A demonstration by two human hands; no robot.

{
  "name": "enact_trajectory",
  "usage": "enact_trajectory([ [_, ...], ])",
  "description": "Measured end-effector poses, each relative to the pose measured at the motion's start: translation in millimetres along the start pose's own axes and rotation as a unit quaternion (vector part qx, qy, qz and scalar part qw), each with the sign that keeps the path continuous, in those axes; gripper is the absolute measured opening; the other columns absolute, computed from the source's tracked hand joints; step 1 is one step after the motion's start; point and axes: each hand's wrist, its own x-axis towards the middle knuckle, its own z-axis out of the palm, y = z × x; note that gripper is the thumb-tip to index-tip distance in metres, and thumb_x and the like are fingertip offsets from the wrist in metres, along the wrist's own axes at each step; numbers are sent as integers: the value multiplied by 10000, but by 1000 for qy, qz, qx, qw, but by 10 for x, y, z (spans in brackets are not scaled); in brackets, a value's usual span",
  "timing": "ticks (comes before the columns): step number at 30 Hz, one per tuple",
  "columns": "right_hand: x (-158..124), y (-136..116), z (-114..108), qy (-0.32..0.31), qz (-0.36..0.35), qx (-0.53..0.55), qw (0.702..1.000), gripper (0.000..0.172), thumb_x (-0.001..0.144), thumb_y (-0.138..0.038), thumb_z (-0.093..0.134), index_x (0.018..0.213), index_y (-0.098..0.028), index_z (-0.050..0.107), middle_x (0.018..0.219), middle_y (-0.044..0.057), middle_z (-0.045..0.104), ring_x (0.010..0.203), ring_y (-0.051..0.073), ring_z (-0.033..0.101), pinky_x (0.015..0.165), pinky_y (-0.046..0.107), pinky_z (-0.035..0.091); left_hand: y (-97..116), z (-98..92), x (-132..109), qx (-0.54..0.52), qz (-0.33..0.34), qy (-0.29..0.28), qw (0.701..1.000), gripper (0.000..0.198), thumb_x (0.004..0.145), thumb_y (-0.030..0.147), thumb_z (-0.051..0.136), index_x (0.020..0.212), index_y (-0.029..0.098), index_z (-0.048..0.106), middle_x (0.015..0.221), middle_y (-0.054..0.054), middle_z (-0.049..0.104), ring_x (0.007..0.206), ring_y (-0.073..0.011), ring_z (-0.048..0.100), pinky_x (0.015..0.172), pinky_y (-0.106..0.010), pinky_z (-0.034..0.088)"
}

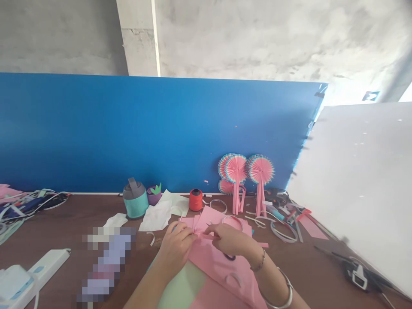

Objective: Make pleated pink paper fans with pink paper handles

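Pink paper sheets (222, 274) lie stacked before me, over a pale green sheet (182, 285). My left hand (177, 244) is closed at the left of the stack, its fingertips pressed on a small gathered piece of pink paper (197, 232). From the right, my right hand (227, 238) reaches in with curled fingers, the index finger and thumb close to that piece; what they hold is too small to make out. A dark curved thing (229, 257) shows partly beneath the right hand. A clear ring of tape (233, 222) lies behind it.
Pink pleated paper fans (236, 168) lean on the blue partition (154, 133). Along the back stand a red thread spool (195, 200), a teal container (135, 204) and a purple pot (154, 196). A white power strip (48, 266) sits left; strips and tools (285, 219) clutter the right.
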Motion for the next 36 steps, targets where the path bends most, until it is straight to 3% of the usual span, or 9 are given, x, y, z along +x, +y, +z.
enact_trajectory([
  [4, -18, 7, -49, 4, -6, 11, 1000, 362, 801, -214, 451, 1108, -229, 641, 944, 45, 659, 781, 166, 592, 643, 244, 386, 1, -28, 7, 1, -6, -10, 1000, 224, 861, 99, 464, 925, 220, 641, 855, -14, 664, 849, -179, 528, 830, -373, 385],
  [8, -75, -20, -104, -17, -8, 11, 1000, 465, 816, -216, 448, 1268, -272, 543, 969, 47, 662, 823, 178, 602, 660, 259, 396, 5, -85, 38, 9, -14, -16, 1000, 233, 870, 104, 445, 920, 215, 643, 841, -19, 664, 850, -186, 532, 818, -377, 398],
  [10, -98, -32, -122, -16, -2, 10, 1000, 463, 808, -205, 454, 1254, -280, 551, 973, 45, 661, 810, 172, 603, 649, 255, 397, 8, -107, 55, 9, -13, -9, 1000, 247, 863, 91, 434, 912, 217, 641, 834, -20, 665, 846, -191, 535, 809, -378, 401],
  [13, -110, -7, -150, -10, -3, 27, 1000, 350, 801, -201, 452, 1102, -267, 619, 902, 21, 665, 705, 140, 591, 582, 228, 388, 19, -125, 70, 3, -19, -6, 1000, 254, 858, 79, 423, 899, 222, 630, 811, -16, 661, 822, -188, 540, 788, -367, 410],
  [18, -98, 160, -230, -43, -6, 126, 991, 184, 828, -223, 444, 973, -211, 557, 617, -30, 632, 452, 82, 471, 448, 178, 331, 14, -134, 58, 26, -75, -4, 997, 206, 828, 91, 447, 940, 202, 580, 807, -38, 624, 798, -202, 548, 736, -349, 439],
  [23, -100, 154, -242, -6, -1, 154, 988, 78, 806, -212, 480, 785, -173, 545, 698, 4, 663, 441, 62, 465, 424, 167, 324, 13, -124, 49, 40, -73, -8, 996, 223, 807, 89, 455, 976, 204, 547, 839, -42, 605, 812, -206, 554, 746, -354, 449],
  [29, -57, -65, -72, 56, -5, 58, 997, 159, 761, -138, 464, 630, -162, 550, 654, 0, 633, 553, 89, 538, 499, 182, 331, 61, -140, 73, 40, -54, 4, 998, 230, 801, 78, 440, 967, 203, 537, 812, -38, 602, 794, -203, 554, 757, -364, 449],
  [32, -32, -80, -34, 95, -7, 20, 995, 177, 763, -136, 465, 617, -163, 561, 648, -2, 612, 572, 95, 512, 514, 198, 312, 65, -156, 77, 38, -55, -3, 998, 222, 803, 73, 442, 956, 205, 535, 827, -40, 608, 805, -203, 557, 757, -360, 448],
  [36, -16, -52, -37, 90, 1, 16, 996, 175, 781, -148, 463, 658, -165, 586, 658, -6, 597, 583, 97, 487, 525, 205, 306, 66, -164, 79, 31, -52, 0, 998, 219, 811, 70, 431, 939, 213, 537, 818, -34, 614, 802, -198, 557, 765, -353, 444],
])
